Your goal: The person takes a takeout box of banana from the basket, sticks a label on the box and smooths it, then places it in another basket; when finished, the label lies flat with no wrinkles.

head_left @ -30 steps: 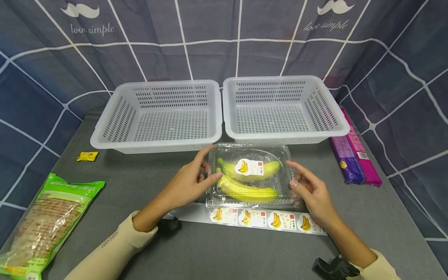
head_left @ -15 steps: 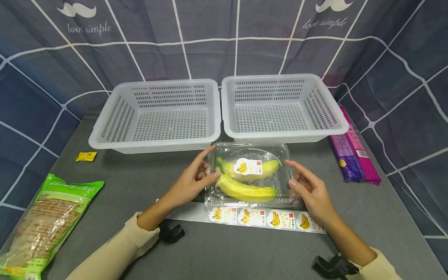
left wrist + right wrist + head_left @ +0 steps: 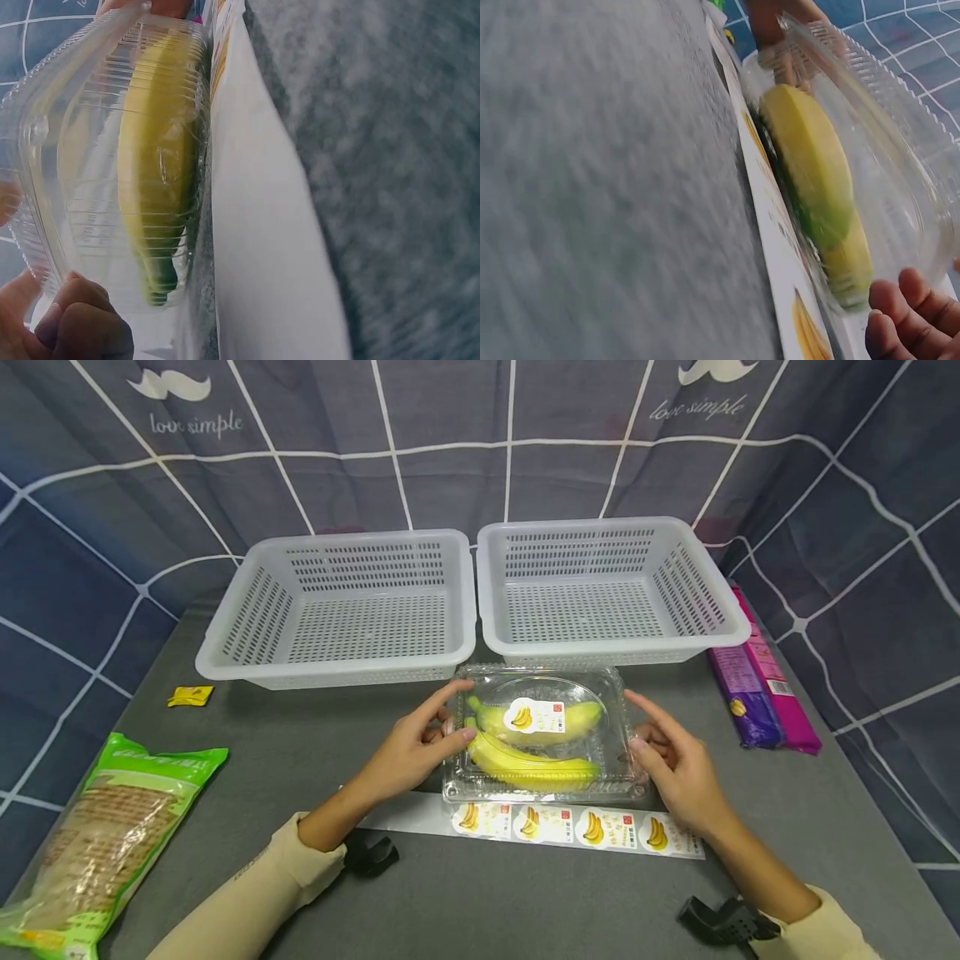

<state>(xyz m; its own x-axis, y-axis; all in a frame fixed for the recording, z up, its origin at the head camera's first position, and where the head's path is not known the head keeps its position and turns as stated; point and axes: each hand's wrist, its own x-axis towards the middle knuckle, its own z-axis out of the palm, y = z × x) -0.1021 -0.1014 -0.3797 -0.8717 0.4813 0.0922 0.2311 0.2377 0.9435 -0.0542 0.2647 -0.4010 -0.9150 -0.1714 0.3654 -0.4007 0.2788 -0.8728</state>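
A clear plastic clamshell box (image 3: 611, 760) lies in the middle of the table with its lid down. Inside are a greener banana (image 3: 585, 720) and a yellow banana (image 3: 532, 770). A banana-printed sticker (image 3: 534, 716) is on the lid, above the greener one. My left hand (image 3: 416, 747) holds the box's left side, thumb and index finger on the lid's edge and the other fingers bent beside the wall. My right hand (image 3: 678, 768) is at the right edge, index finger near the far corner, thumb lower down. A strip of banana stickers (image 3: 562, 827) lies along the box's near side.
Two white perforated baskets (image 3: 360, 668) (image 3: 622, 652) stand behind the box. On the left are a green-and-clear food bag (image 3: 112, 843) and a small yellow packet (image 3: 191, 696). Purple-and-pink packages (image 3: 765, 693) lie on the right. Gridded cloth (image 3: 450, 485) hangs around the table.
My right hand has shifted slightly outward and its index finger has moved up toward the box's far corner. The left hand and the box have hardly moved.
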